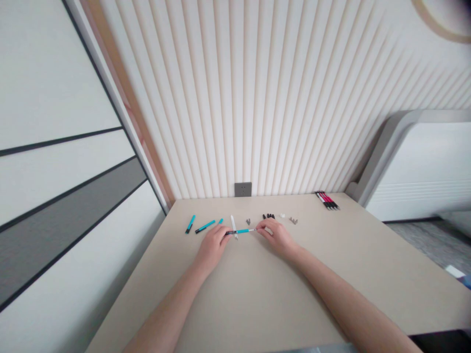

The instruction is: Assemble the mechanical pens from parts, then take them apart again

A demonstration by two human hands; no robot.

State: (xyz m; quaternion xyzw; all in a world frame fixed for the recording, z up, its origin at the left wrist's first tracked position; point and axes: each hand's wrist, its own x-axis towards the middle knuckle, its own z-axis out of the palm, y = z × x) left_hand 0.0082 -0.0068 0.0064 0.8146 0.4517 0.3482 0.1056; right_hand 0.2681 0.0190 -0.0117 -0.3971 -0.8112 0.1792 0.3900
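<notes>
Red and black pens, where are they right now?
In the head view, the red and black pens lie together at the far right corner of the beige tabletop, right of the small grey parts.

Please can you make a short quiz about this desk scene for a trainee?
1. What do the left hand and the right hand hold together?
2. True or false: the red-and-black pens lie at the near edge of the desk, beside the person's arms.
3. What lies between the black parts and the grey parts?
A) a white piece
B) scissors
C) a ruler

Key:
1. a teal pen
2. False
3. A
</notes>
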